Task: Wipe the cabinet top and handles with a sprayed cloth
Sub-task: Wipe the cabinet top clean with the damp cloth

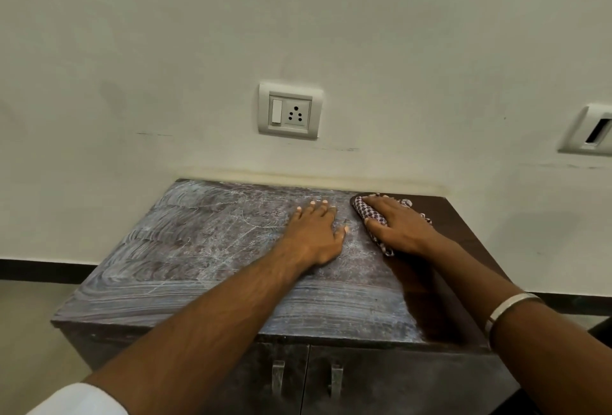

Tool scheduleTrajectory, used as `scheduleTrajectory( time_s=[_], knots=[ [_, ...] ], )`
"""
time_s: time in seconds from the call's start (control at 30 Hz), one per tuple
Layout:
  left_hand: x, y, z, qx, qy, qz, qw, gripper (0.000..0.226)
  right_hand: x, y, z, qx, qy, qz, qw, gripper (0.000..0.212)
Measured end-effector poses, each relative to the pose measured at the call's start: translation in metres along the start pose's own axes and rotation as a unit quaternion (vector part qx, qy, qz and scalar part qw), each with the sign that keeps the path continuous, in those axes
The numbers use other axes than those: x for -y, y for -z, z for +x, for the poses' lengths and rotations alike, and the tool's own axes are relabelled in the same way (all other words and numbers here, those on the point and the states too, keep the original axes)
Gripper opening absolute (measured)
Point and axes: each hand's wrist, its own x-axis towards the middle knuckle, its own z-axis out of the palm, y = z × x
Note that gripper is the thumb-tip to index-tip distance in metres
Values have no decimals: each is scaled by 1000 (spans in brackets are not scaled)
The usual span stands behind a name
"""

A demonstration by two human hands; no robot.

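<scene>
A plain off-white plastered wall (165, 50) filled most of the view, marked with faint scuffs and a yellowish stain line low down. A white rectangular switch-and-socket plate (290, 110) with one rocker switch and a three-pin socket sat at its middle. Another white wall fitting with a dark slot (592, 130) showed at the right edge. A black skirting strip (43, 269) ran along the wall's base above a pale beige floor (29, 332). Lighting was soft and even.

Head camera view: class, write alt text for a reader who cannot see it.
A person's right hand presses a checked cloth flat on the right end of a dusty dark cabinet top, where a wiped strip shows clean. The left hand rests flat beside it; two door handles hang below.
</scene>
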Motion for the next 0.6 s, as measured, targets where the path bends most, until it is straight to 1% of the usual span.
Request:
scheduleTrajectory(
  time_s=[0.07,0.17,0.23,0.3,0.33,0.47,0.6],
  knots=[
    [0,0,-1,0,-2,3,1000,66,2,-1,-7,14,26,6,1000,67],
    [2,1,-2,-4,-1,8,1000,65,-6,4,-14,36,29,21,999,63],
    [6,1,-3,-9,2,15,1000,66,-8,6,-13,30,13,23,999,61],
    [9,0,-3,-10,9,21,1000,65,-2,4,-10,16,3,14,1000,66],
    [10,-1,-3,-9,13,21,1000,65,3,3,-10,11,7,10,1000,67],
    [9,-3,-2,-8,16,23,1000,65,3,1,-22,24,51,16,998,59],
    [9,-3,-4,-6,12,21,1000,66,-4,9,-25,34,36,24,998,59]
  ],
)
